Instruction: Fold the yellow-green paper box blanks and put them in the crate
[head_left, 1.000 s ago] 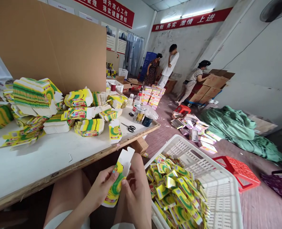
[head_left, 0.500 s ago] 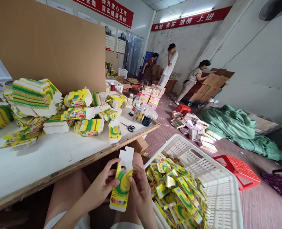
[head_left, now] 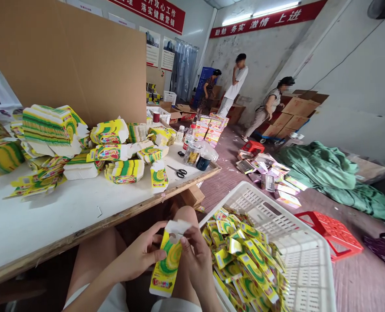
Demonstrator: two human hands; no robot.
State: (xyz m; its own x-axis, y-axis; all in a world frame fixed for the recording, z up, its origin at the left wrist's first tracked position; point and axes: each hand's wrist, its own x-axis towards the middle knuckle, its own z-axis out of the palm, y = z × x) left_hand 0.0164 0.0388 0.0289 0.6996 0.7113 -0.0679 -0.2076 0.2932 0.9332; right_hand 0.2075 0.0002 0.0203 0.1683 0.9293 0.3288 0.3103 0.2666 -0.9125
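Observation:
A small yellow and green carton [head_left: 168,262] is held upright above my lap, its white top flap bent over. My left hand [head_left: 148,251] grips its left side, thumb on the front panel. My right hand [head_left: 195,251] is closed at the upper right edge, fingers on the flap. Close by on my right, a white plastic basket [head_left: 309,255] holds many folded cartons [head_left: 249,262] of the same print. On the table ahead stands a single open-topped carton [head_left: 159,177], with black-handled scissors [head_left: 180,173] beside it.
Stacks of flat cartons [head_left: 51,130] cover the white table [head_left: 72,208], whose wooden edge runs in front of me. A jar [head_left: 191,154] and a dark cup [head_left: 203,163] stand at its right corner. A red stool [head_left: 334,234] is beyond the basket. Several people are at the back.
The carton's tall top flap stood up before and is now folded down. My right hand has moved up from the carton's side to its top. The view has shifted slightly.

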